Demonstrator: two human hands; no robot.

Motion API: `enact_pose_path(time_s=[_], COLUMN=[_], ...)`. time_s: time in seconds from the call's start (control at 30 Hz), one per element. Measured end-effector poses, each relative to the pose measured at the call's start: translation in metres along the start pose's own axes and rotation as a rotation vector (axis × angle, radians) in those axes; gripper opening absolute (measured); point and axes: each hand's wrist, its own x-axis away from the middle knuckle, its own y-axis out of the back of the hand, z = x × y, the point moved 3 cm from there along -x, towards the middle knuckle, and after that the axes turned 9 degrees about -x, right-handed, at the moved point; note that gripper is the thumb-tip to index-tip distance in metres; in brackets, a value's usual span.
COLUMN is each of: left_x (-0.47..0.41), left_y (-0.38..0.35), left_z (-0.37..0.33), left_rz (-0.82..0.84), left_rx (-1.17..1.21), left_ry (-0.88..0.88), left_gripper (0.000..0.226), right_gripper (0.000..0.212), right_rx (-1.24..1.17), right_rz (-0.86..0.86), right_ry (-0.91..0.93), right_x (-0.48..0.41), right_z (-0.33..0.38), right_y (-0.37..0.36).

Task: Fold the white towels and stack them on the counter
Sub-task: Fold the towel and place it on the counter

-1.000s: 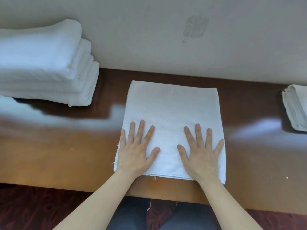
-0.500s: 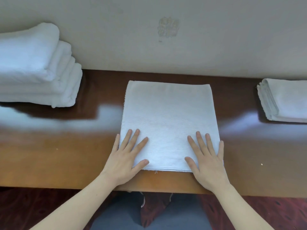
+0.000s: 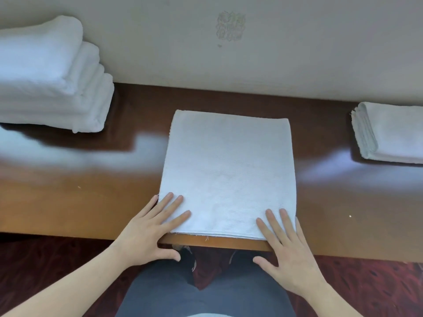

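White towel (image 3: 226,175) is lying flat mid-tabletop (image 3: 68,202), directly ahead of both hands, its longer axis seemingly running from the near edge toward the wall (image 3: 297,53). Left hand (image 3: 148,234) and right hand (image 3: 290,250) are resting open, straight fingers (image 3: 170,209) pressing its two near corners, gripping nothing. Stack (image 3: 50,83) is sitting well apart at far left, nearer the left hand, so a carry is probably heading leftward.

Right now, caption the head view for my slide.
Left hand and right hand rest on a folded towel at the counter edge.

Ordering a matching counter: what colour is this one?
The counter is glossy reddish-brown wood; head view.
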Motion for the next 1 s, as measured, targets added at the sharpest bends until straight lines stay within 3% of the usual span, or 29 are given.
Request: enact_pose_path(time_s=[0.2, 0.4, 0.47, 0.57, 0.63, 0.7, 0.8, 1.0], left_x=[0.016, 0.009, 0.003, -0.012, -0.022, -0.036, -0.06, -0.114], left_y=[0.004, 0.023, 0.031, 0.044, 0.05, 0.055, 0.059, 0.07], left_z=[-0.015, -0.004, 0.004, 0.023, 0.034, 0.044, 0.061, 0.09], left_rz=[-0.292, -0.361, -0.347, -0.199, -0.14, -0.173, -0.249, -0.383], left_rx=[-0.008, 0.064, 0.158, 0.388, 0.52, 0.627, 0.756, 1.046], left_ry=[0.01, 0.005, 0.057, 0.298, 0.423, 0.476, 0.628, 0.783], left_gripper=[0.043, 0.025, 0.03, 0.045, 0.038, 0.022, 0.023, 0.006], right_gripper=[0.059, 0.038, 0.044, 0.044, 0.034, 0.024, 0.004, 0.007], right_rx=[0.016, -0.015, -0.109, -0.285, -0.357, -0.441, -0.655, -0.906], right_rz=[-0.147, -0.223, -0.227, -0.207, -0.186, -0.192, -0.298, -0.477], right_ry=[0.17, 0.315, 0.31, 0.079, -0.107, -0.222, -0.321, -0.424], right_x=[0.016, 0.009, 0.001, -0.017, -0.032, -0.049, -0.077, -0.13], right_z=[-0.006, -0.015, -0.016, -0.023, -0.033, -0.042, -0.053, -0.074], right_y=[-0.003, 0.024, 0.039, 0.062, 0.076, 0.088, 0.105, 0.123])
